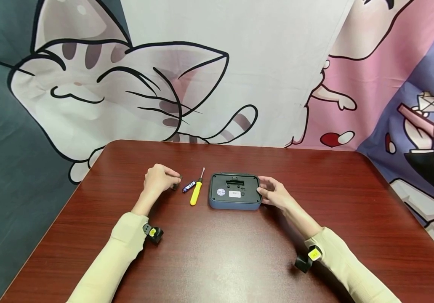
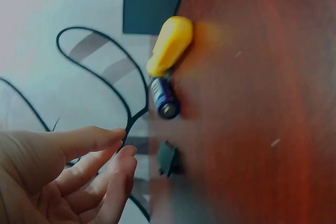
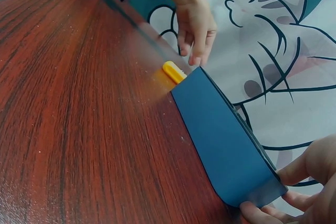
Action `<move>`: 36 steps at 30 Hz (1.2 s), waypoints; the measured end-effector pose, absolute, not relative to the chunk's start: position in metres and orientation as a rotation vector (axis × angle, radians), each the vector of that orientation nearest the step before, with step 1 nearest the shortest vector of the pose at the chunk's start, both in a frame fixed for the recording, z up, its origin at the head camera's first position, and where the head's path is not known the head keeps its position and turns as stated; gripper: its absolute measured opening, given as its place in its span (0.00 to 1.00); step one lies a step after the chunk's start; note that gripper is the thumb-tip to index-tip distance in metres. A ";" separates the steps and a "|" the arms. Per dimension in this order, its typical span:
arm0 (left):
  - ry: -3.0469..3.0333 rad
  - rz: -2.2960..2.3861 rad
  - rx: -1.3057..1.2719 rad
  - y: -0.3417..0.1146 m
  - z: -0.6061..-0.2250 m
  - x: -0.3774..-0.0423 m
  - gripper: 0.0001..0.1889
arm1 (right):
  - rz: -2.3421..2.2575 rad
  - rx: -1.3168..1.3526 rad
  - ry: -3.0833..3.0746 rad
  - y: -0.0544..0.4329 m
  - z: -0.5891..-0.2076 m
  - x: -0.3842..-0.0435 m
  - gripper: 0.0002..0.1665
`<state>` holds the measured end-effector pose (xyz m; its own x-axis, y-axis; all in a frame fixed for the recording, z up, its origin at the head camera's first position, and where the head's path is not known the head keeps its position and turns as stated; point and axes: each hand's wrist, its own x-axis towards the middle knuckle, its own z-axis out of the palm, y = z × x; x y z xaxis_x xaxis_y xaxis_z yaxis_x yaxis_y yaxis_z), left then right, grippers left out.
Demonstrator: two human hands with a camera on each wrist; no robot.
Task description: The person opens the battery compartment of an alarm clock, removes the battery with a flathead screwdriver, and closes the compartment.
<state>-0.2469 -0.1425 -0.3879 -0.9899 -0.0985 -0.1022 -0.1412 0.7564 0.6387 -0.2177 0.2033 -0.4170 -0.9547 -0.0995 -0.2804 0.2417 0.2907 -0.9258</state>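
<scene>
A blue box-shaped device [image 1: 235, 203] lies with its black underside up, showing an uncovered battery slot [image 1: 235, 182] and two stickers. My right hand [image 1: 273, 192] grips its right end, thumb at the upper edge and fingers against the side, as the right wrist view also shows. Over to the left, my left hand [image 1: 158, 178] hovers beside a small dark plastic cover [image 2: 168, 158]. Its thumb and fingertips are bent loosely with nothing between them in the left wrist view. Between that cover and the device lie a battery [image 1: 188, 187] and a yellow-handled screwdriver [image 1: 196, 192].
Everything lies on a reddish-brown wooden table [image 1: 217, 252] with rounded far corners. Behind its far edge hangs a cloth [image 1: 270, 84] printed with cartoon cats. Each wrist wears a small black camera, the left one [image 1: 155, 234] close above the tabletop.
</scene>
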 end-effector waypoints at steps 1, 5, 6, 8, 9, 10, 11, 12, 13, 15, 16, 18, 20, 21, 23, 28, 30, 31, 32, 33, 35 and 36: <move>2.888 1.059 -0.194 -0.145 -0.387 -0.249 0.08 | -1.711 0.131 2.280 0.204 -0.417 -0.218 0.30; 2.886 1.069 -0.186 -0.156 -0.381 -0.256 0.10 | -1.707 0.137 2.284 0.204 -0.417 -0.218 0.30; 2.885 1.069 -0.182 -0.159 -0.380 -0.257 0.11 | -1.709 0.137 2.283 0.204 -0.417 -0.218 0.30; 2.869 1.077 -0.188 -0.163 -0.379 -0.260 0.12 | -1.712 0.137 2.280 0.204 -0.417 -0.218 0.30; 2.857 1.085 -0.194 -0.164 -0.379 -0.262 0.12 | -1.716 0.137 2.278 0.204 -0.417 -0.219 0.30; 2.845 1.093 -0.202 -0.165 -0.380 -0.264 0.12 | -1.719 0.136 2.275 0.204 -0.417 -0.219 0.30; 2.830 1.103 -0.212 -0.166 -0.381 -0.265 0.12 | -1.723 0.135 2.273 0.204 -0.417 -0.219 0.30; 2.819 1.108 -0.222 -0.167 -0.382 -0.267 0.12 | -1.724 0.129 2.273 0.204 -0.417 -0.218 0.30; 2.804 1.116 -0.233 -0.168 -0.384 -0.268 0.12 | -1.727 0.126 2.272 0.203 -0.417 -0.218 0.31; 2.778 1.127 -0.247 -0.169 -0.386 -0.271 0.12 | -1.732 0.125 2.268 0.203 -0.417 -0.218 0.31; 2.765 1.128 -0.255 -0.169 -0.387 -0.272 0.12 | -1.734 0.124 2.268 0.203 -0.417 -0.218 0.31; 2.741 1.129 -0.271 -0.169 -0.389 -0.274 0.12 | -1.735 0.122 2.268 0.203 -0.417 -0.218 0.31; 2.723 1.134 -0.295 -0.169 -0.391 -0.276 0.12 | -1.737 0.127 2.266 0.203 -0.418 -0.218 0.31; 2.718 1.131 -0.304 -0.169 -0.392 -0.276 0.12 | -1.738 0.128 2.264 0.203 -0.417 -0.218 0.31; 2.721 1.129 -0.313 -0.169 -0.394 -0.277 0.13 | -1.739 0.134 2.262 0.203 -0.416 -0.218 0.30; 2.733 1.107 -0.318 -0.168 -0.396 -0.277 0.13 | -1.737 0.135 2.264 0.202 -0.416 -0.218 0.30; 2.726 1.104 -0.322 -0.167 -0.397 -0.277 0.13 | -1.734 0.128 2.267 0.202 -0.416 -0.218 0.30; 2.720 1.107 -0.322 -0.167 -0.397 -0.277 0.13 | -1.735 0.129 2.267 0.202 -0.416 -0.218 0.30; 2.716 1.105 -0.326 -0.167 -0.398 -0.277 0.13 | -1.736 0.132 2.267 0.203 -0.417 -0.218 0.30; 2.712 1.099 -0.326 -0.166 -0.398 -0.277 0.13 | -1.737 0.128 2.268 0.203 -0.417 -0.218 0.30; 2.697 1.098 -0.332 -0.166 -0.399 -0.277 0.13 | -1.738 0.127 2.267 0.203 -0.417 -0.218 0.31; 2.688 1.099 -0.338 -0.166 -0.399 -0.278 0.13 | -1.739 0.127 2.267 0.203 -0.418 -0.218 0.31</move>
<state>-0.2776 -0.1657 -0.3990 -0.9499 -0.1285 -0.2850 -0.2914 0.6942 0.6581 -0.2179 0.2028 -0.4176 -0.9568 -0.0999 -0.2732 0.2380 0.2710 -0.9327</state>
